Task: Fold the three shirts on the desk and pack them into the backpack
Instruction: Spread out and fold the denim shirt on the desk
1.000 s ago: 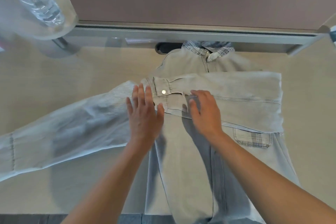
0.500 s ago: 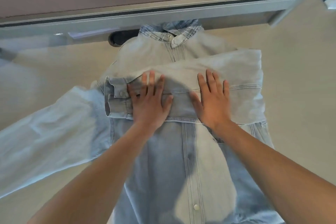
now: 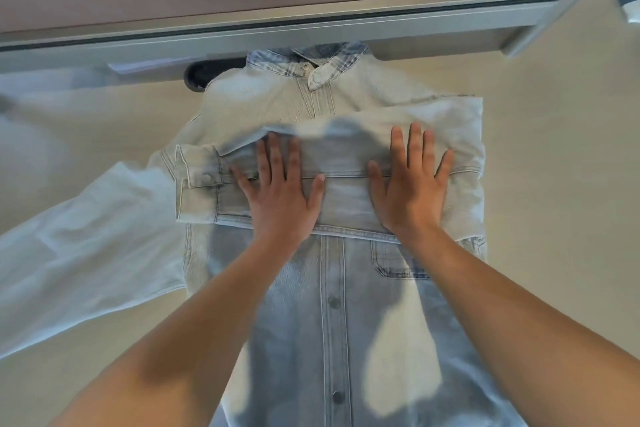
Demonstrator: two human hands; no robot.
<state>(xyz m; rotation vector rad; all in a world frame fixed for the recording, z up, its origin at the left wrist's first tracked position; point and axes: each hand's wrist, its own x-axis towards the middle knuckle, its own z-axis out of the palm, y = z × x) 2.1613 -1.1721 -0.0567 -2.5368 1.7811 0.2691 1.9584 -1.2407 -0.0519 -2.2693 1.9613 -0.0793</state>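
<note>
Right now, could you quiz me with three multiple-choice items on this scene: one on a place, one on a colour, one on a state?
1. Where does the folded sleeve lie?
A. across the shirt's chest
B. off the desk
C. under the collar

2. What colour is the shirt?
A. red
B. pale blue
C. black

3. How are both hands?
A. fists
B. pinching a button
C. flat, fingers straight

Answers:
1 A, the sleeve crosses the chest below the collar.
2 B, it is faded blue denim.
3 C, the left hand and right hand press palms down on the sleeve.
</note>
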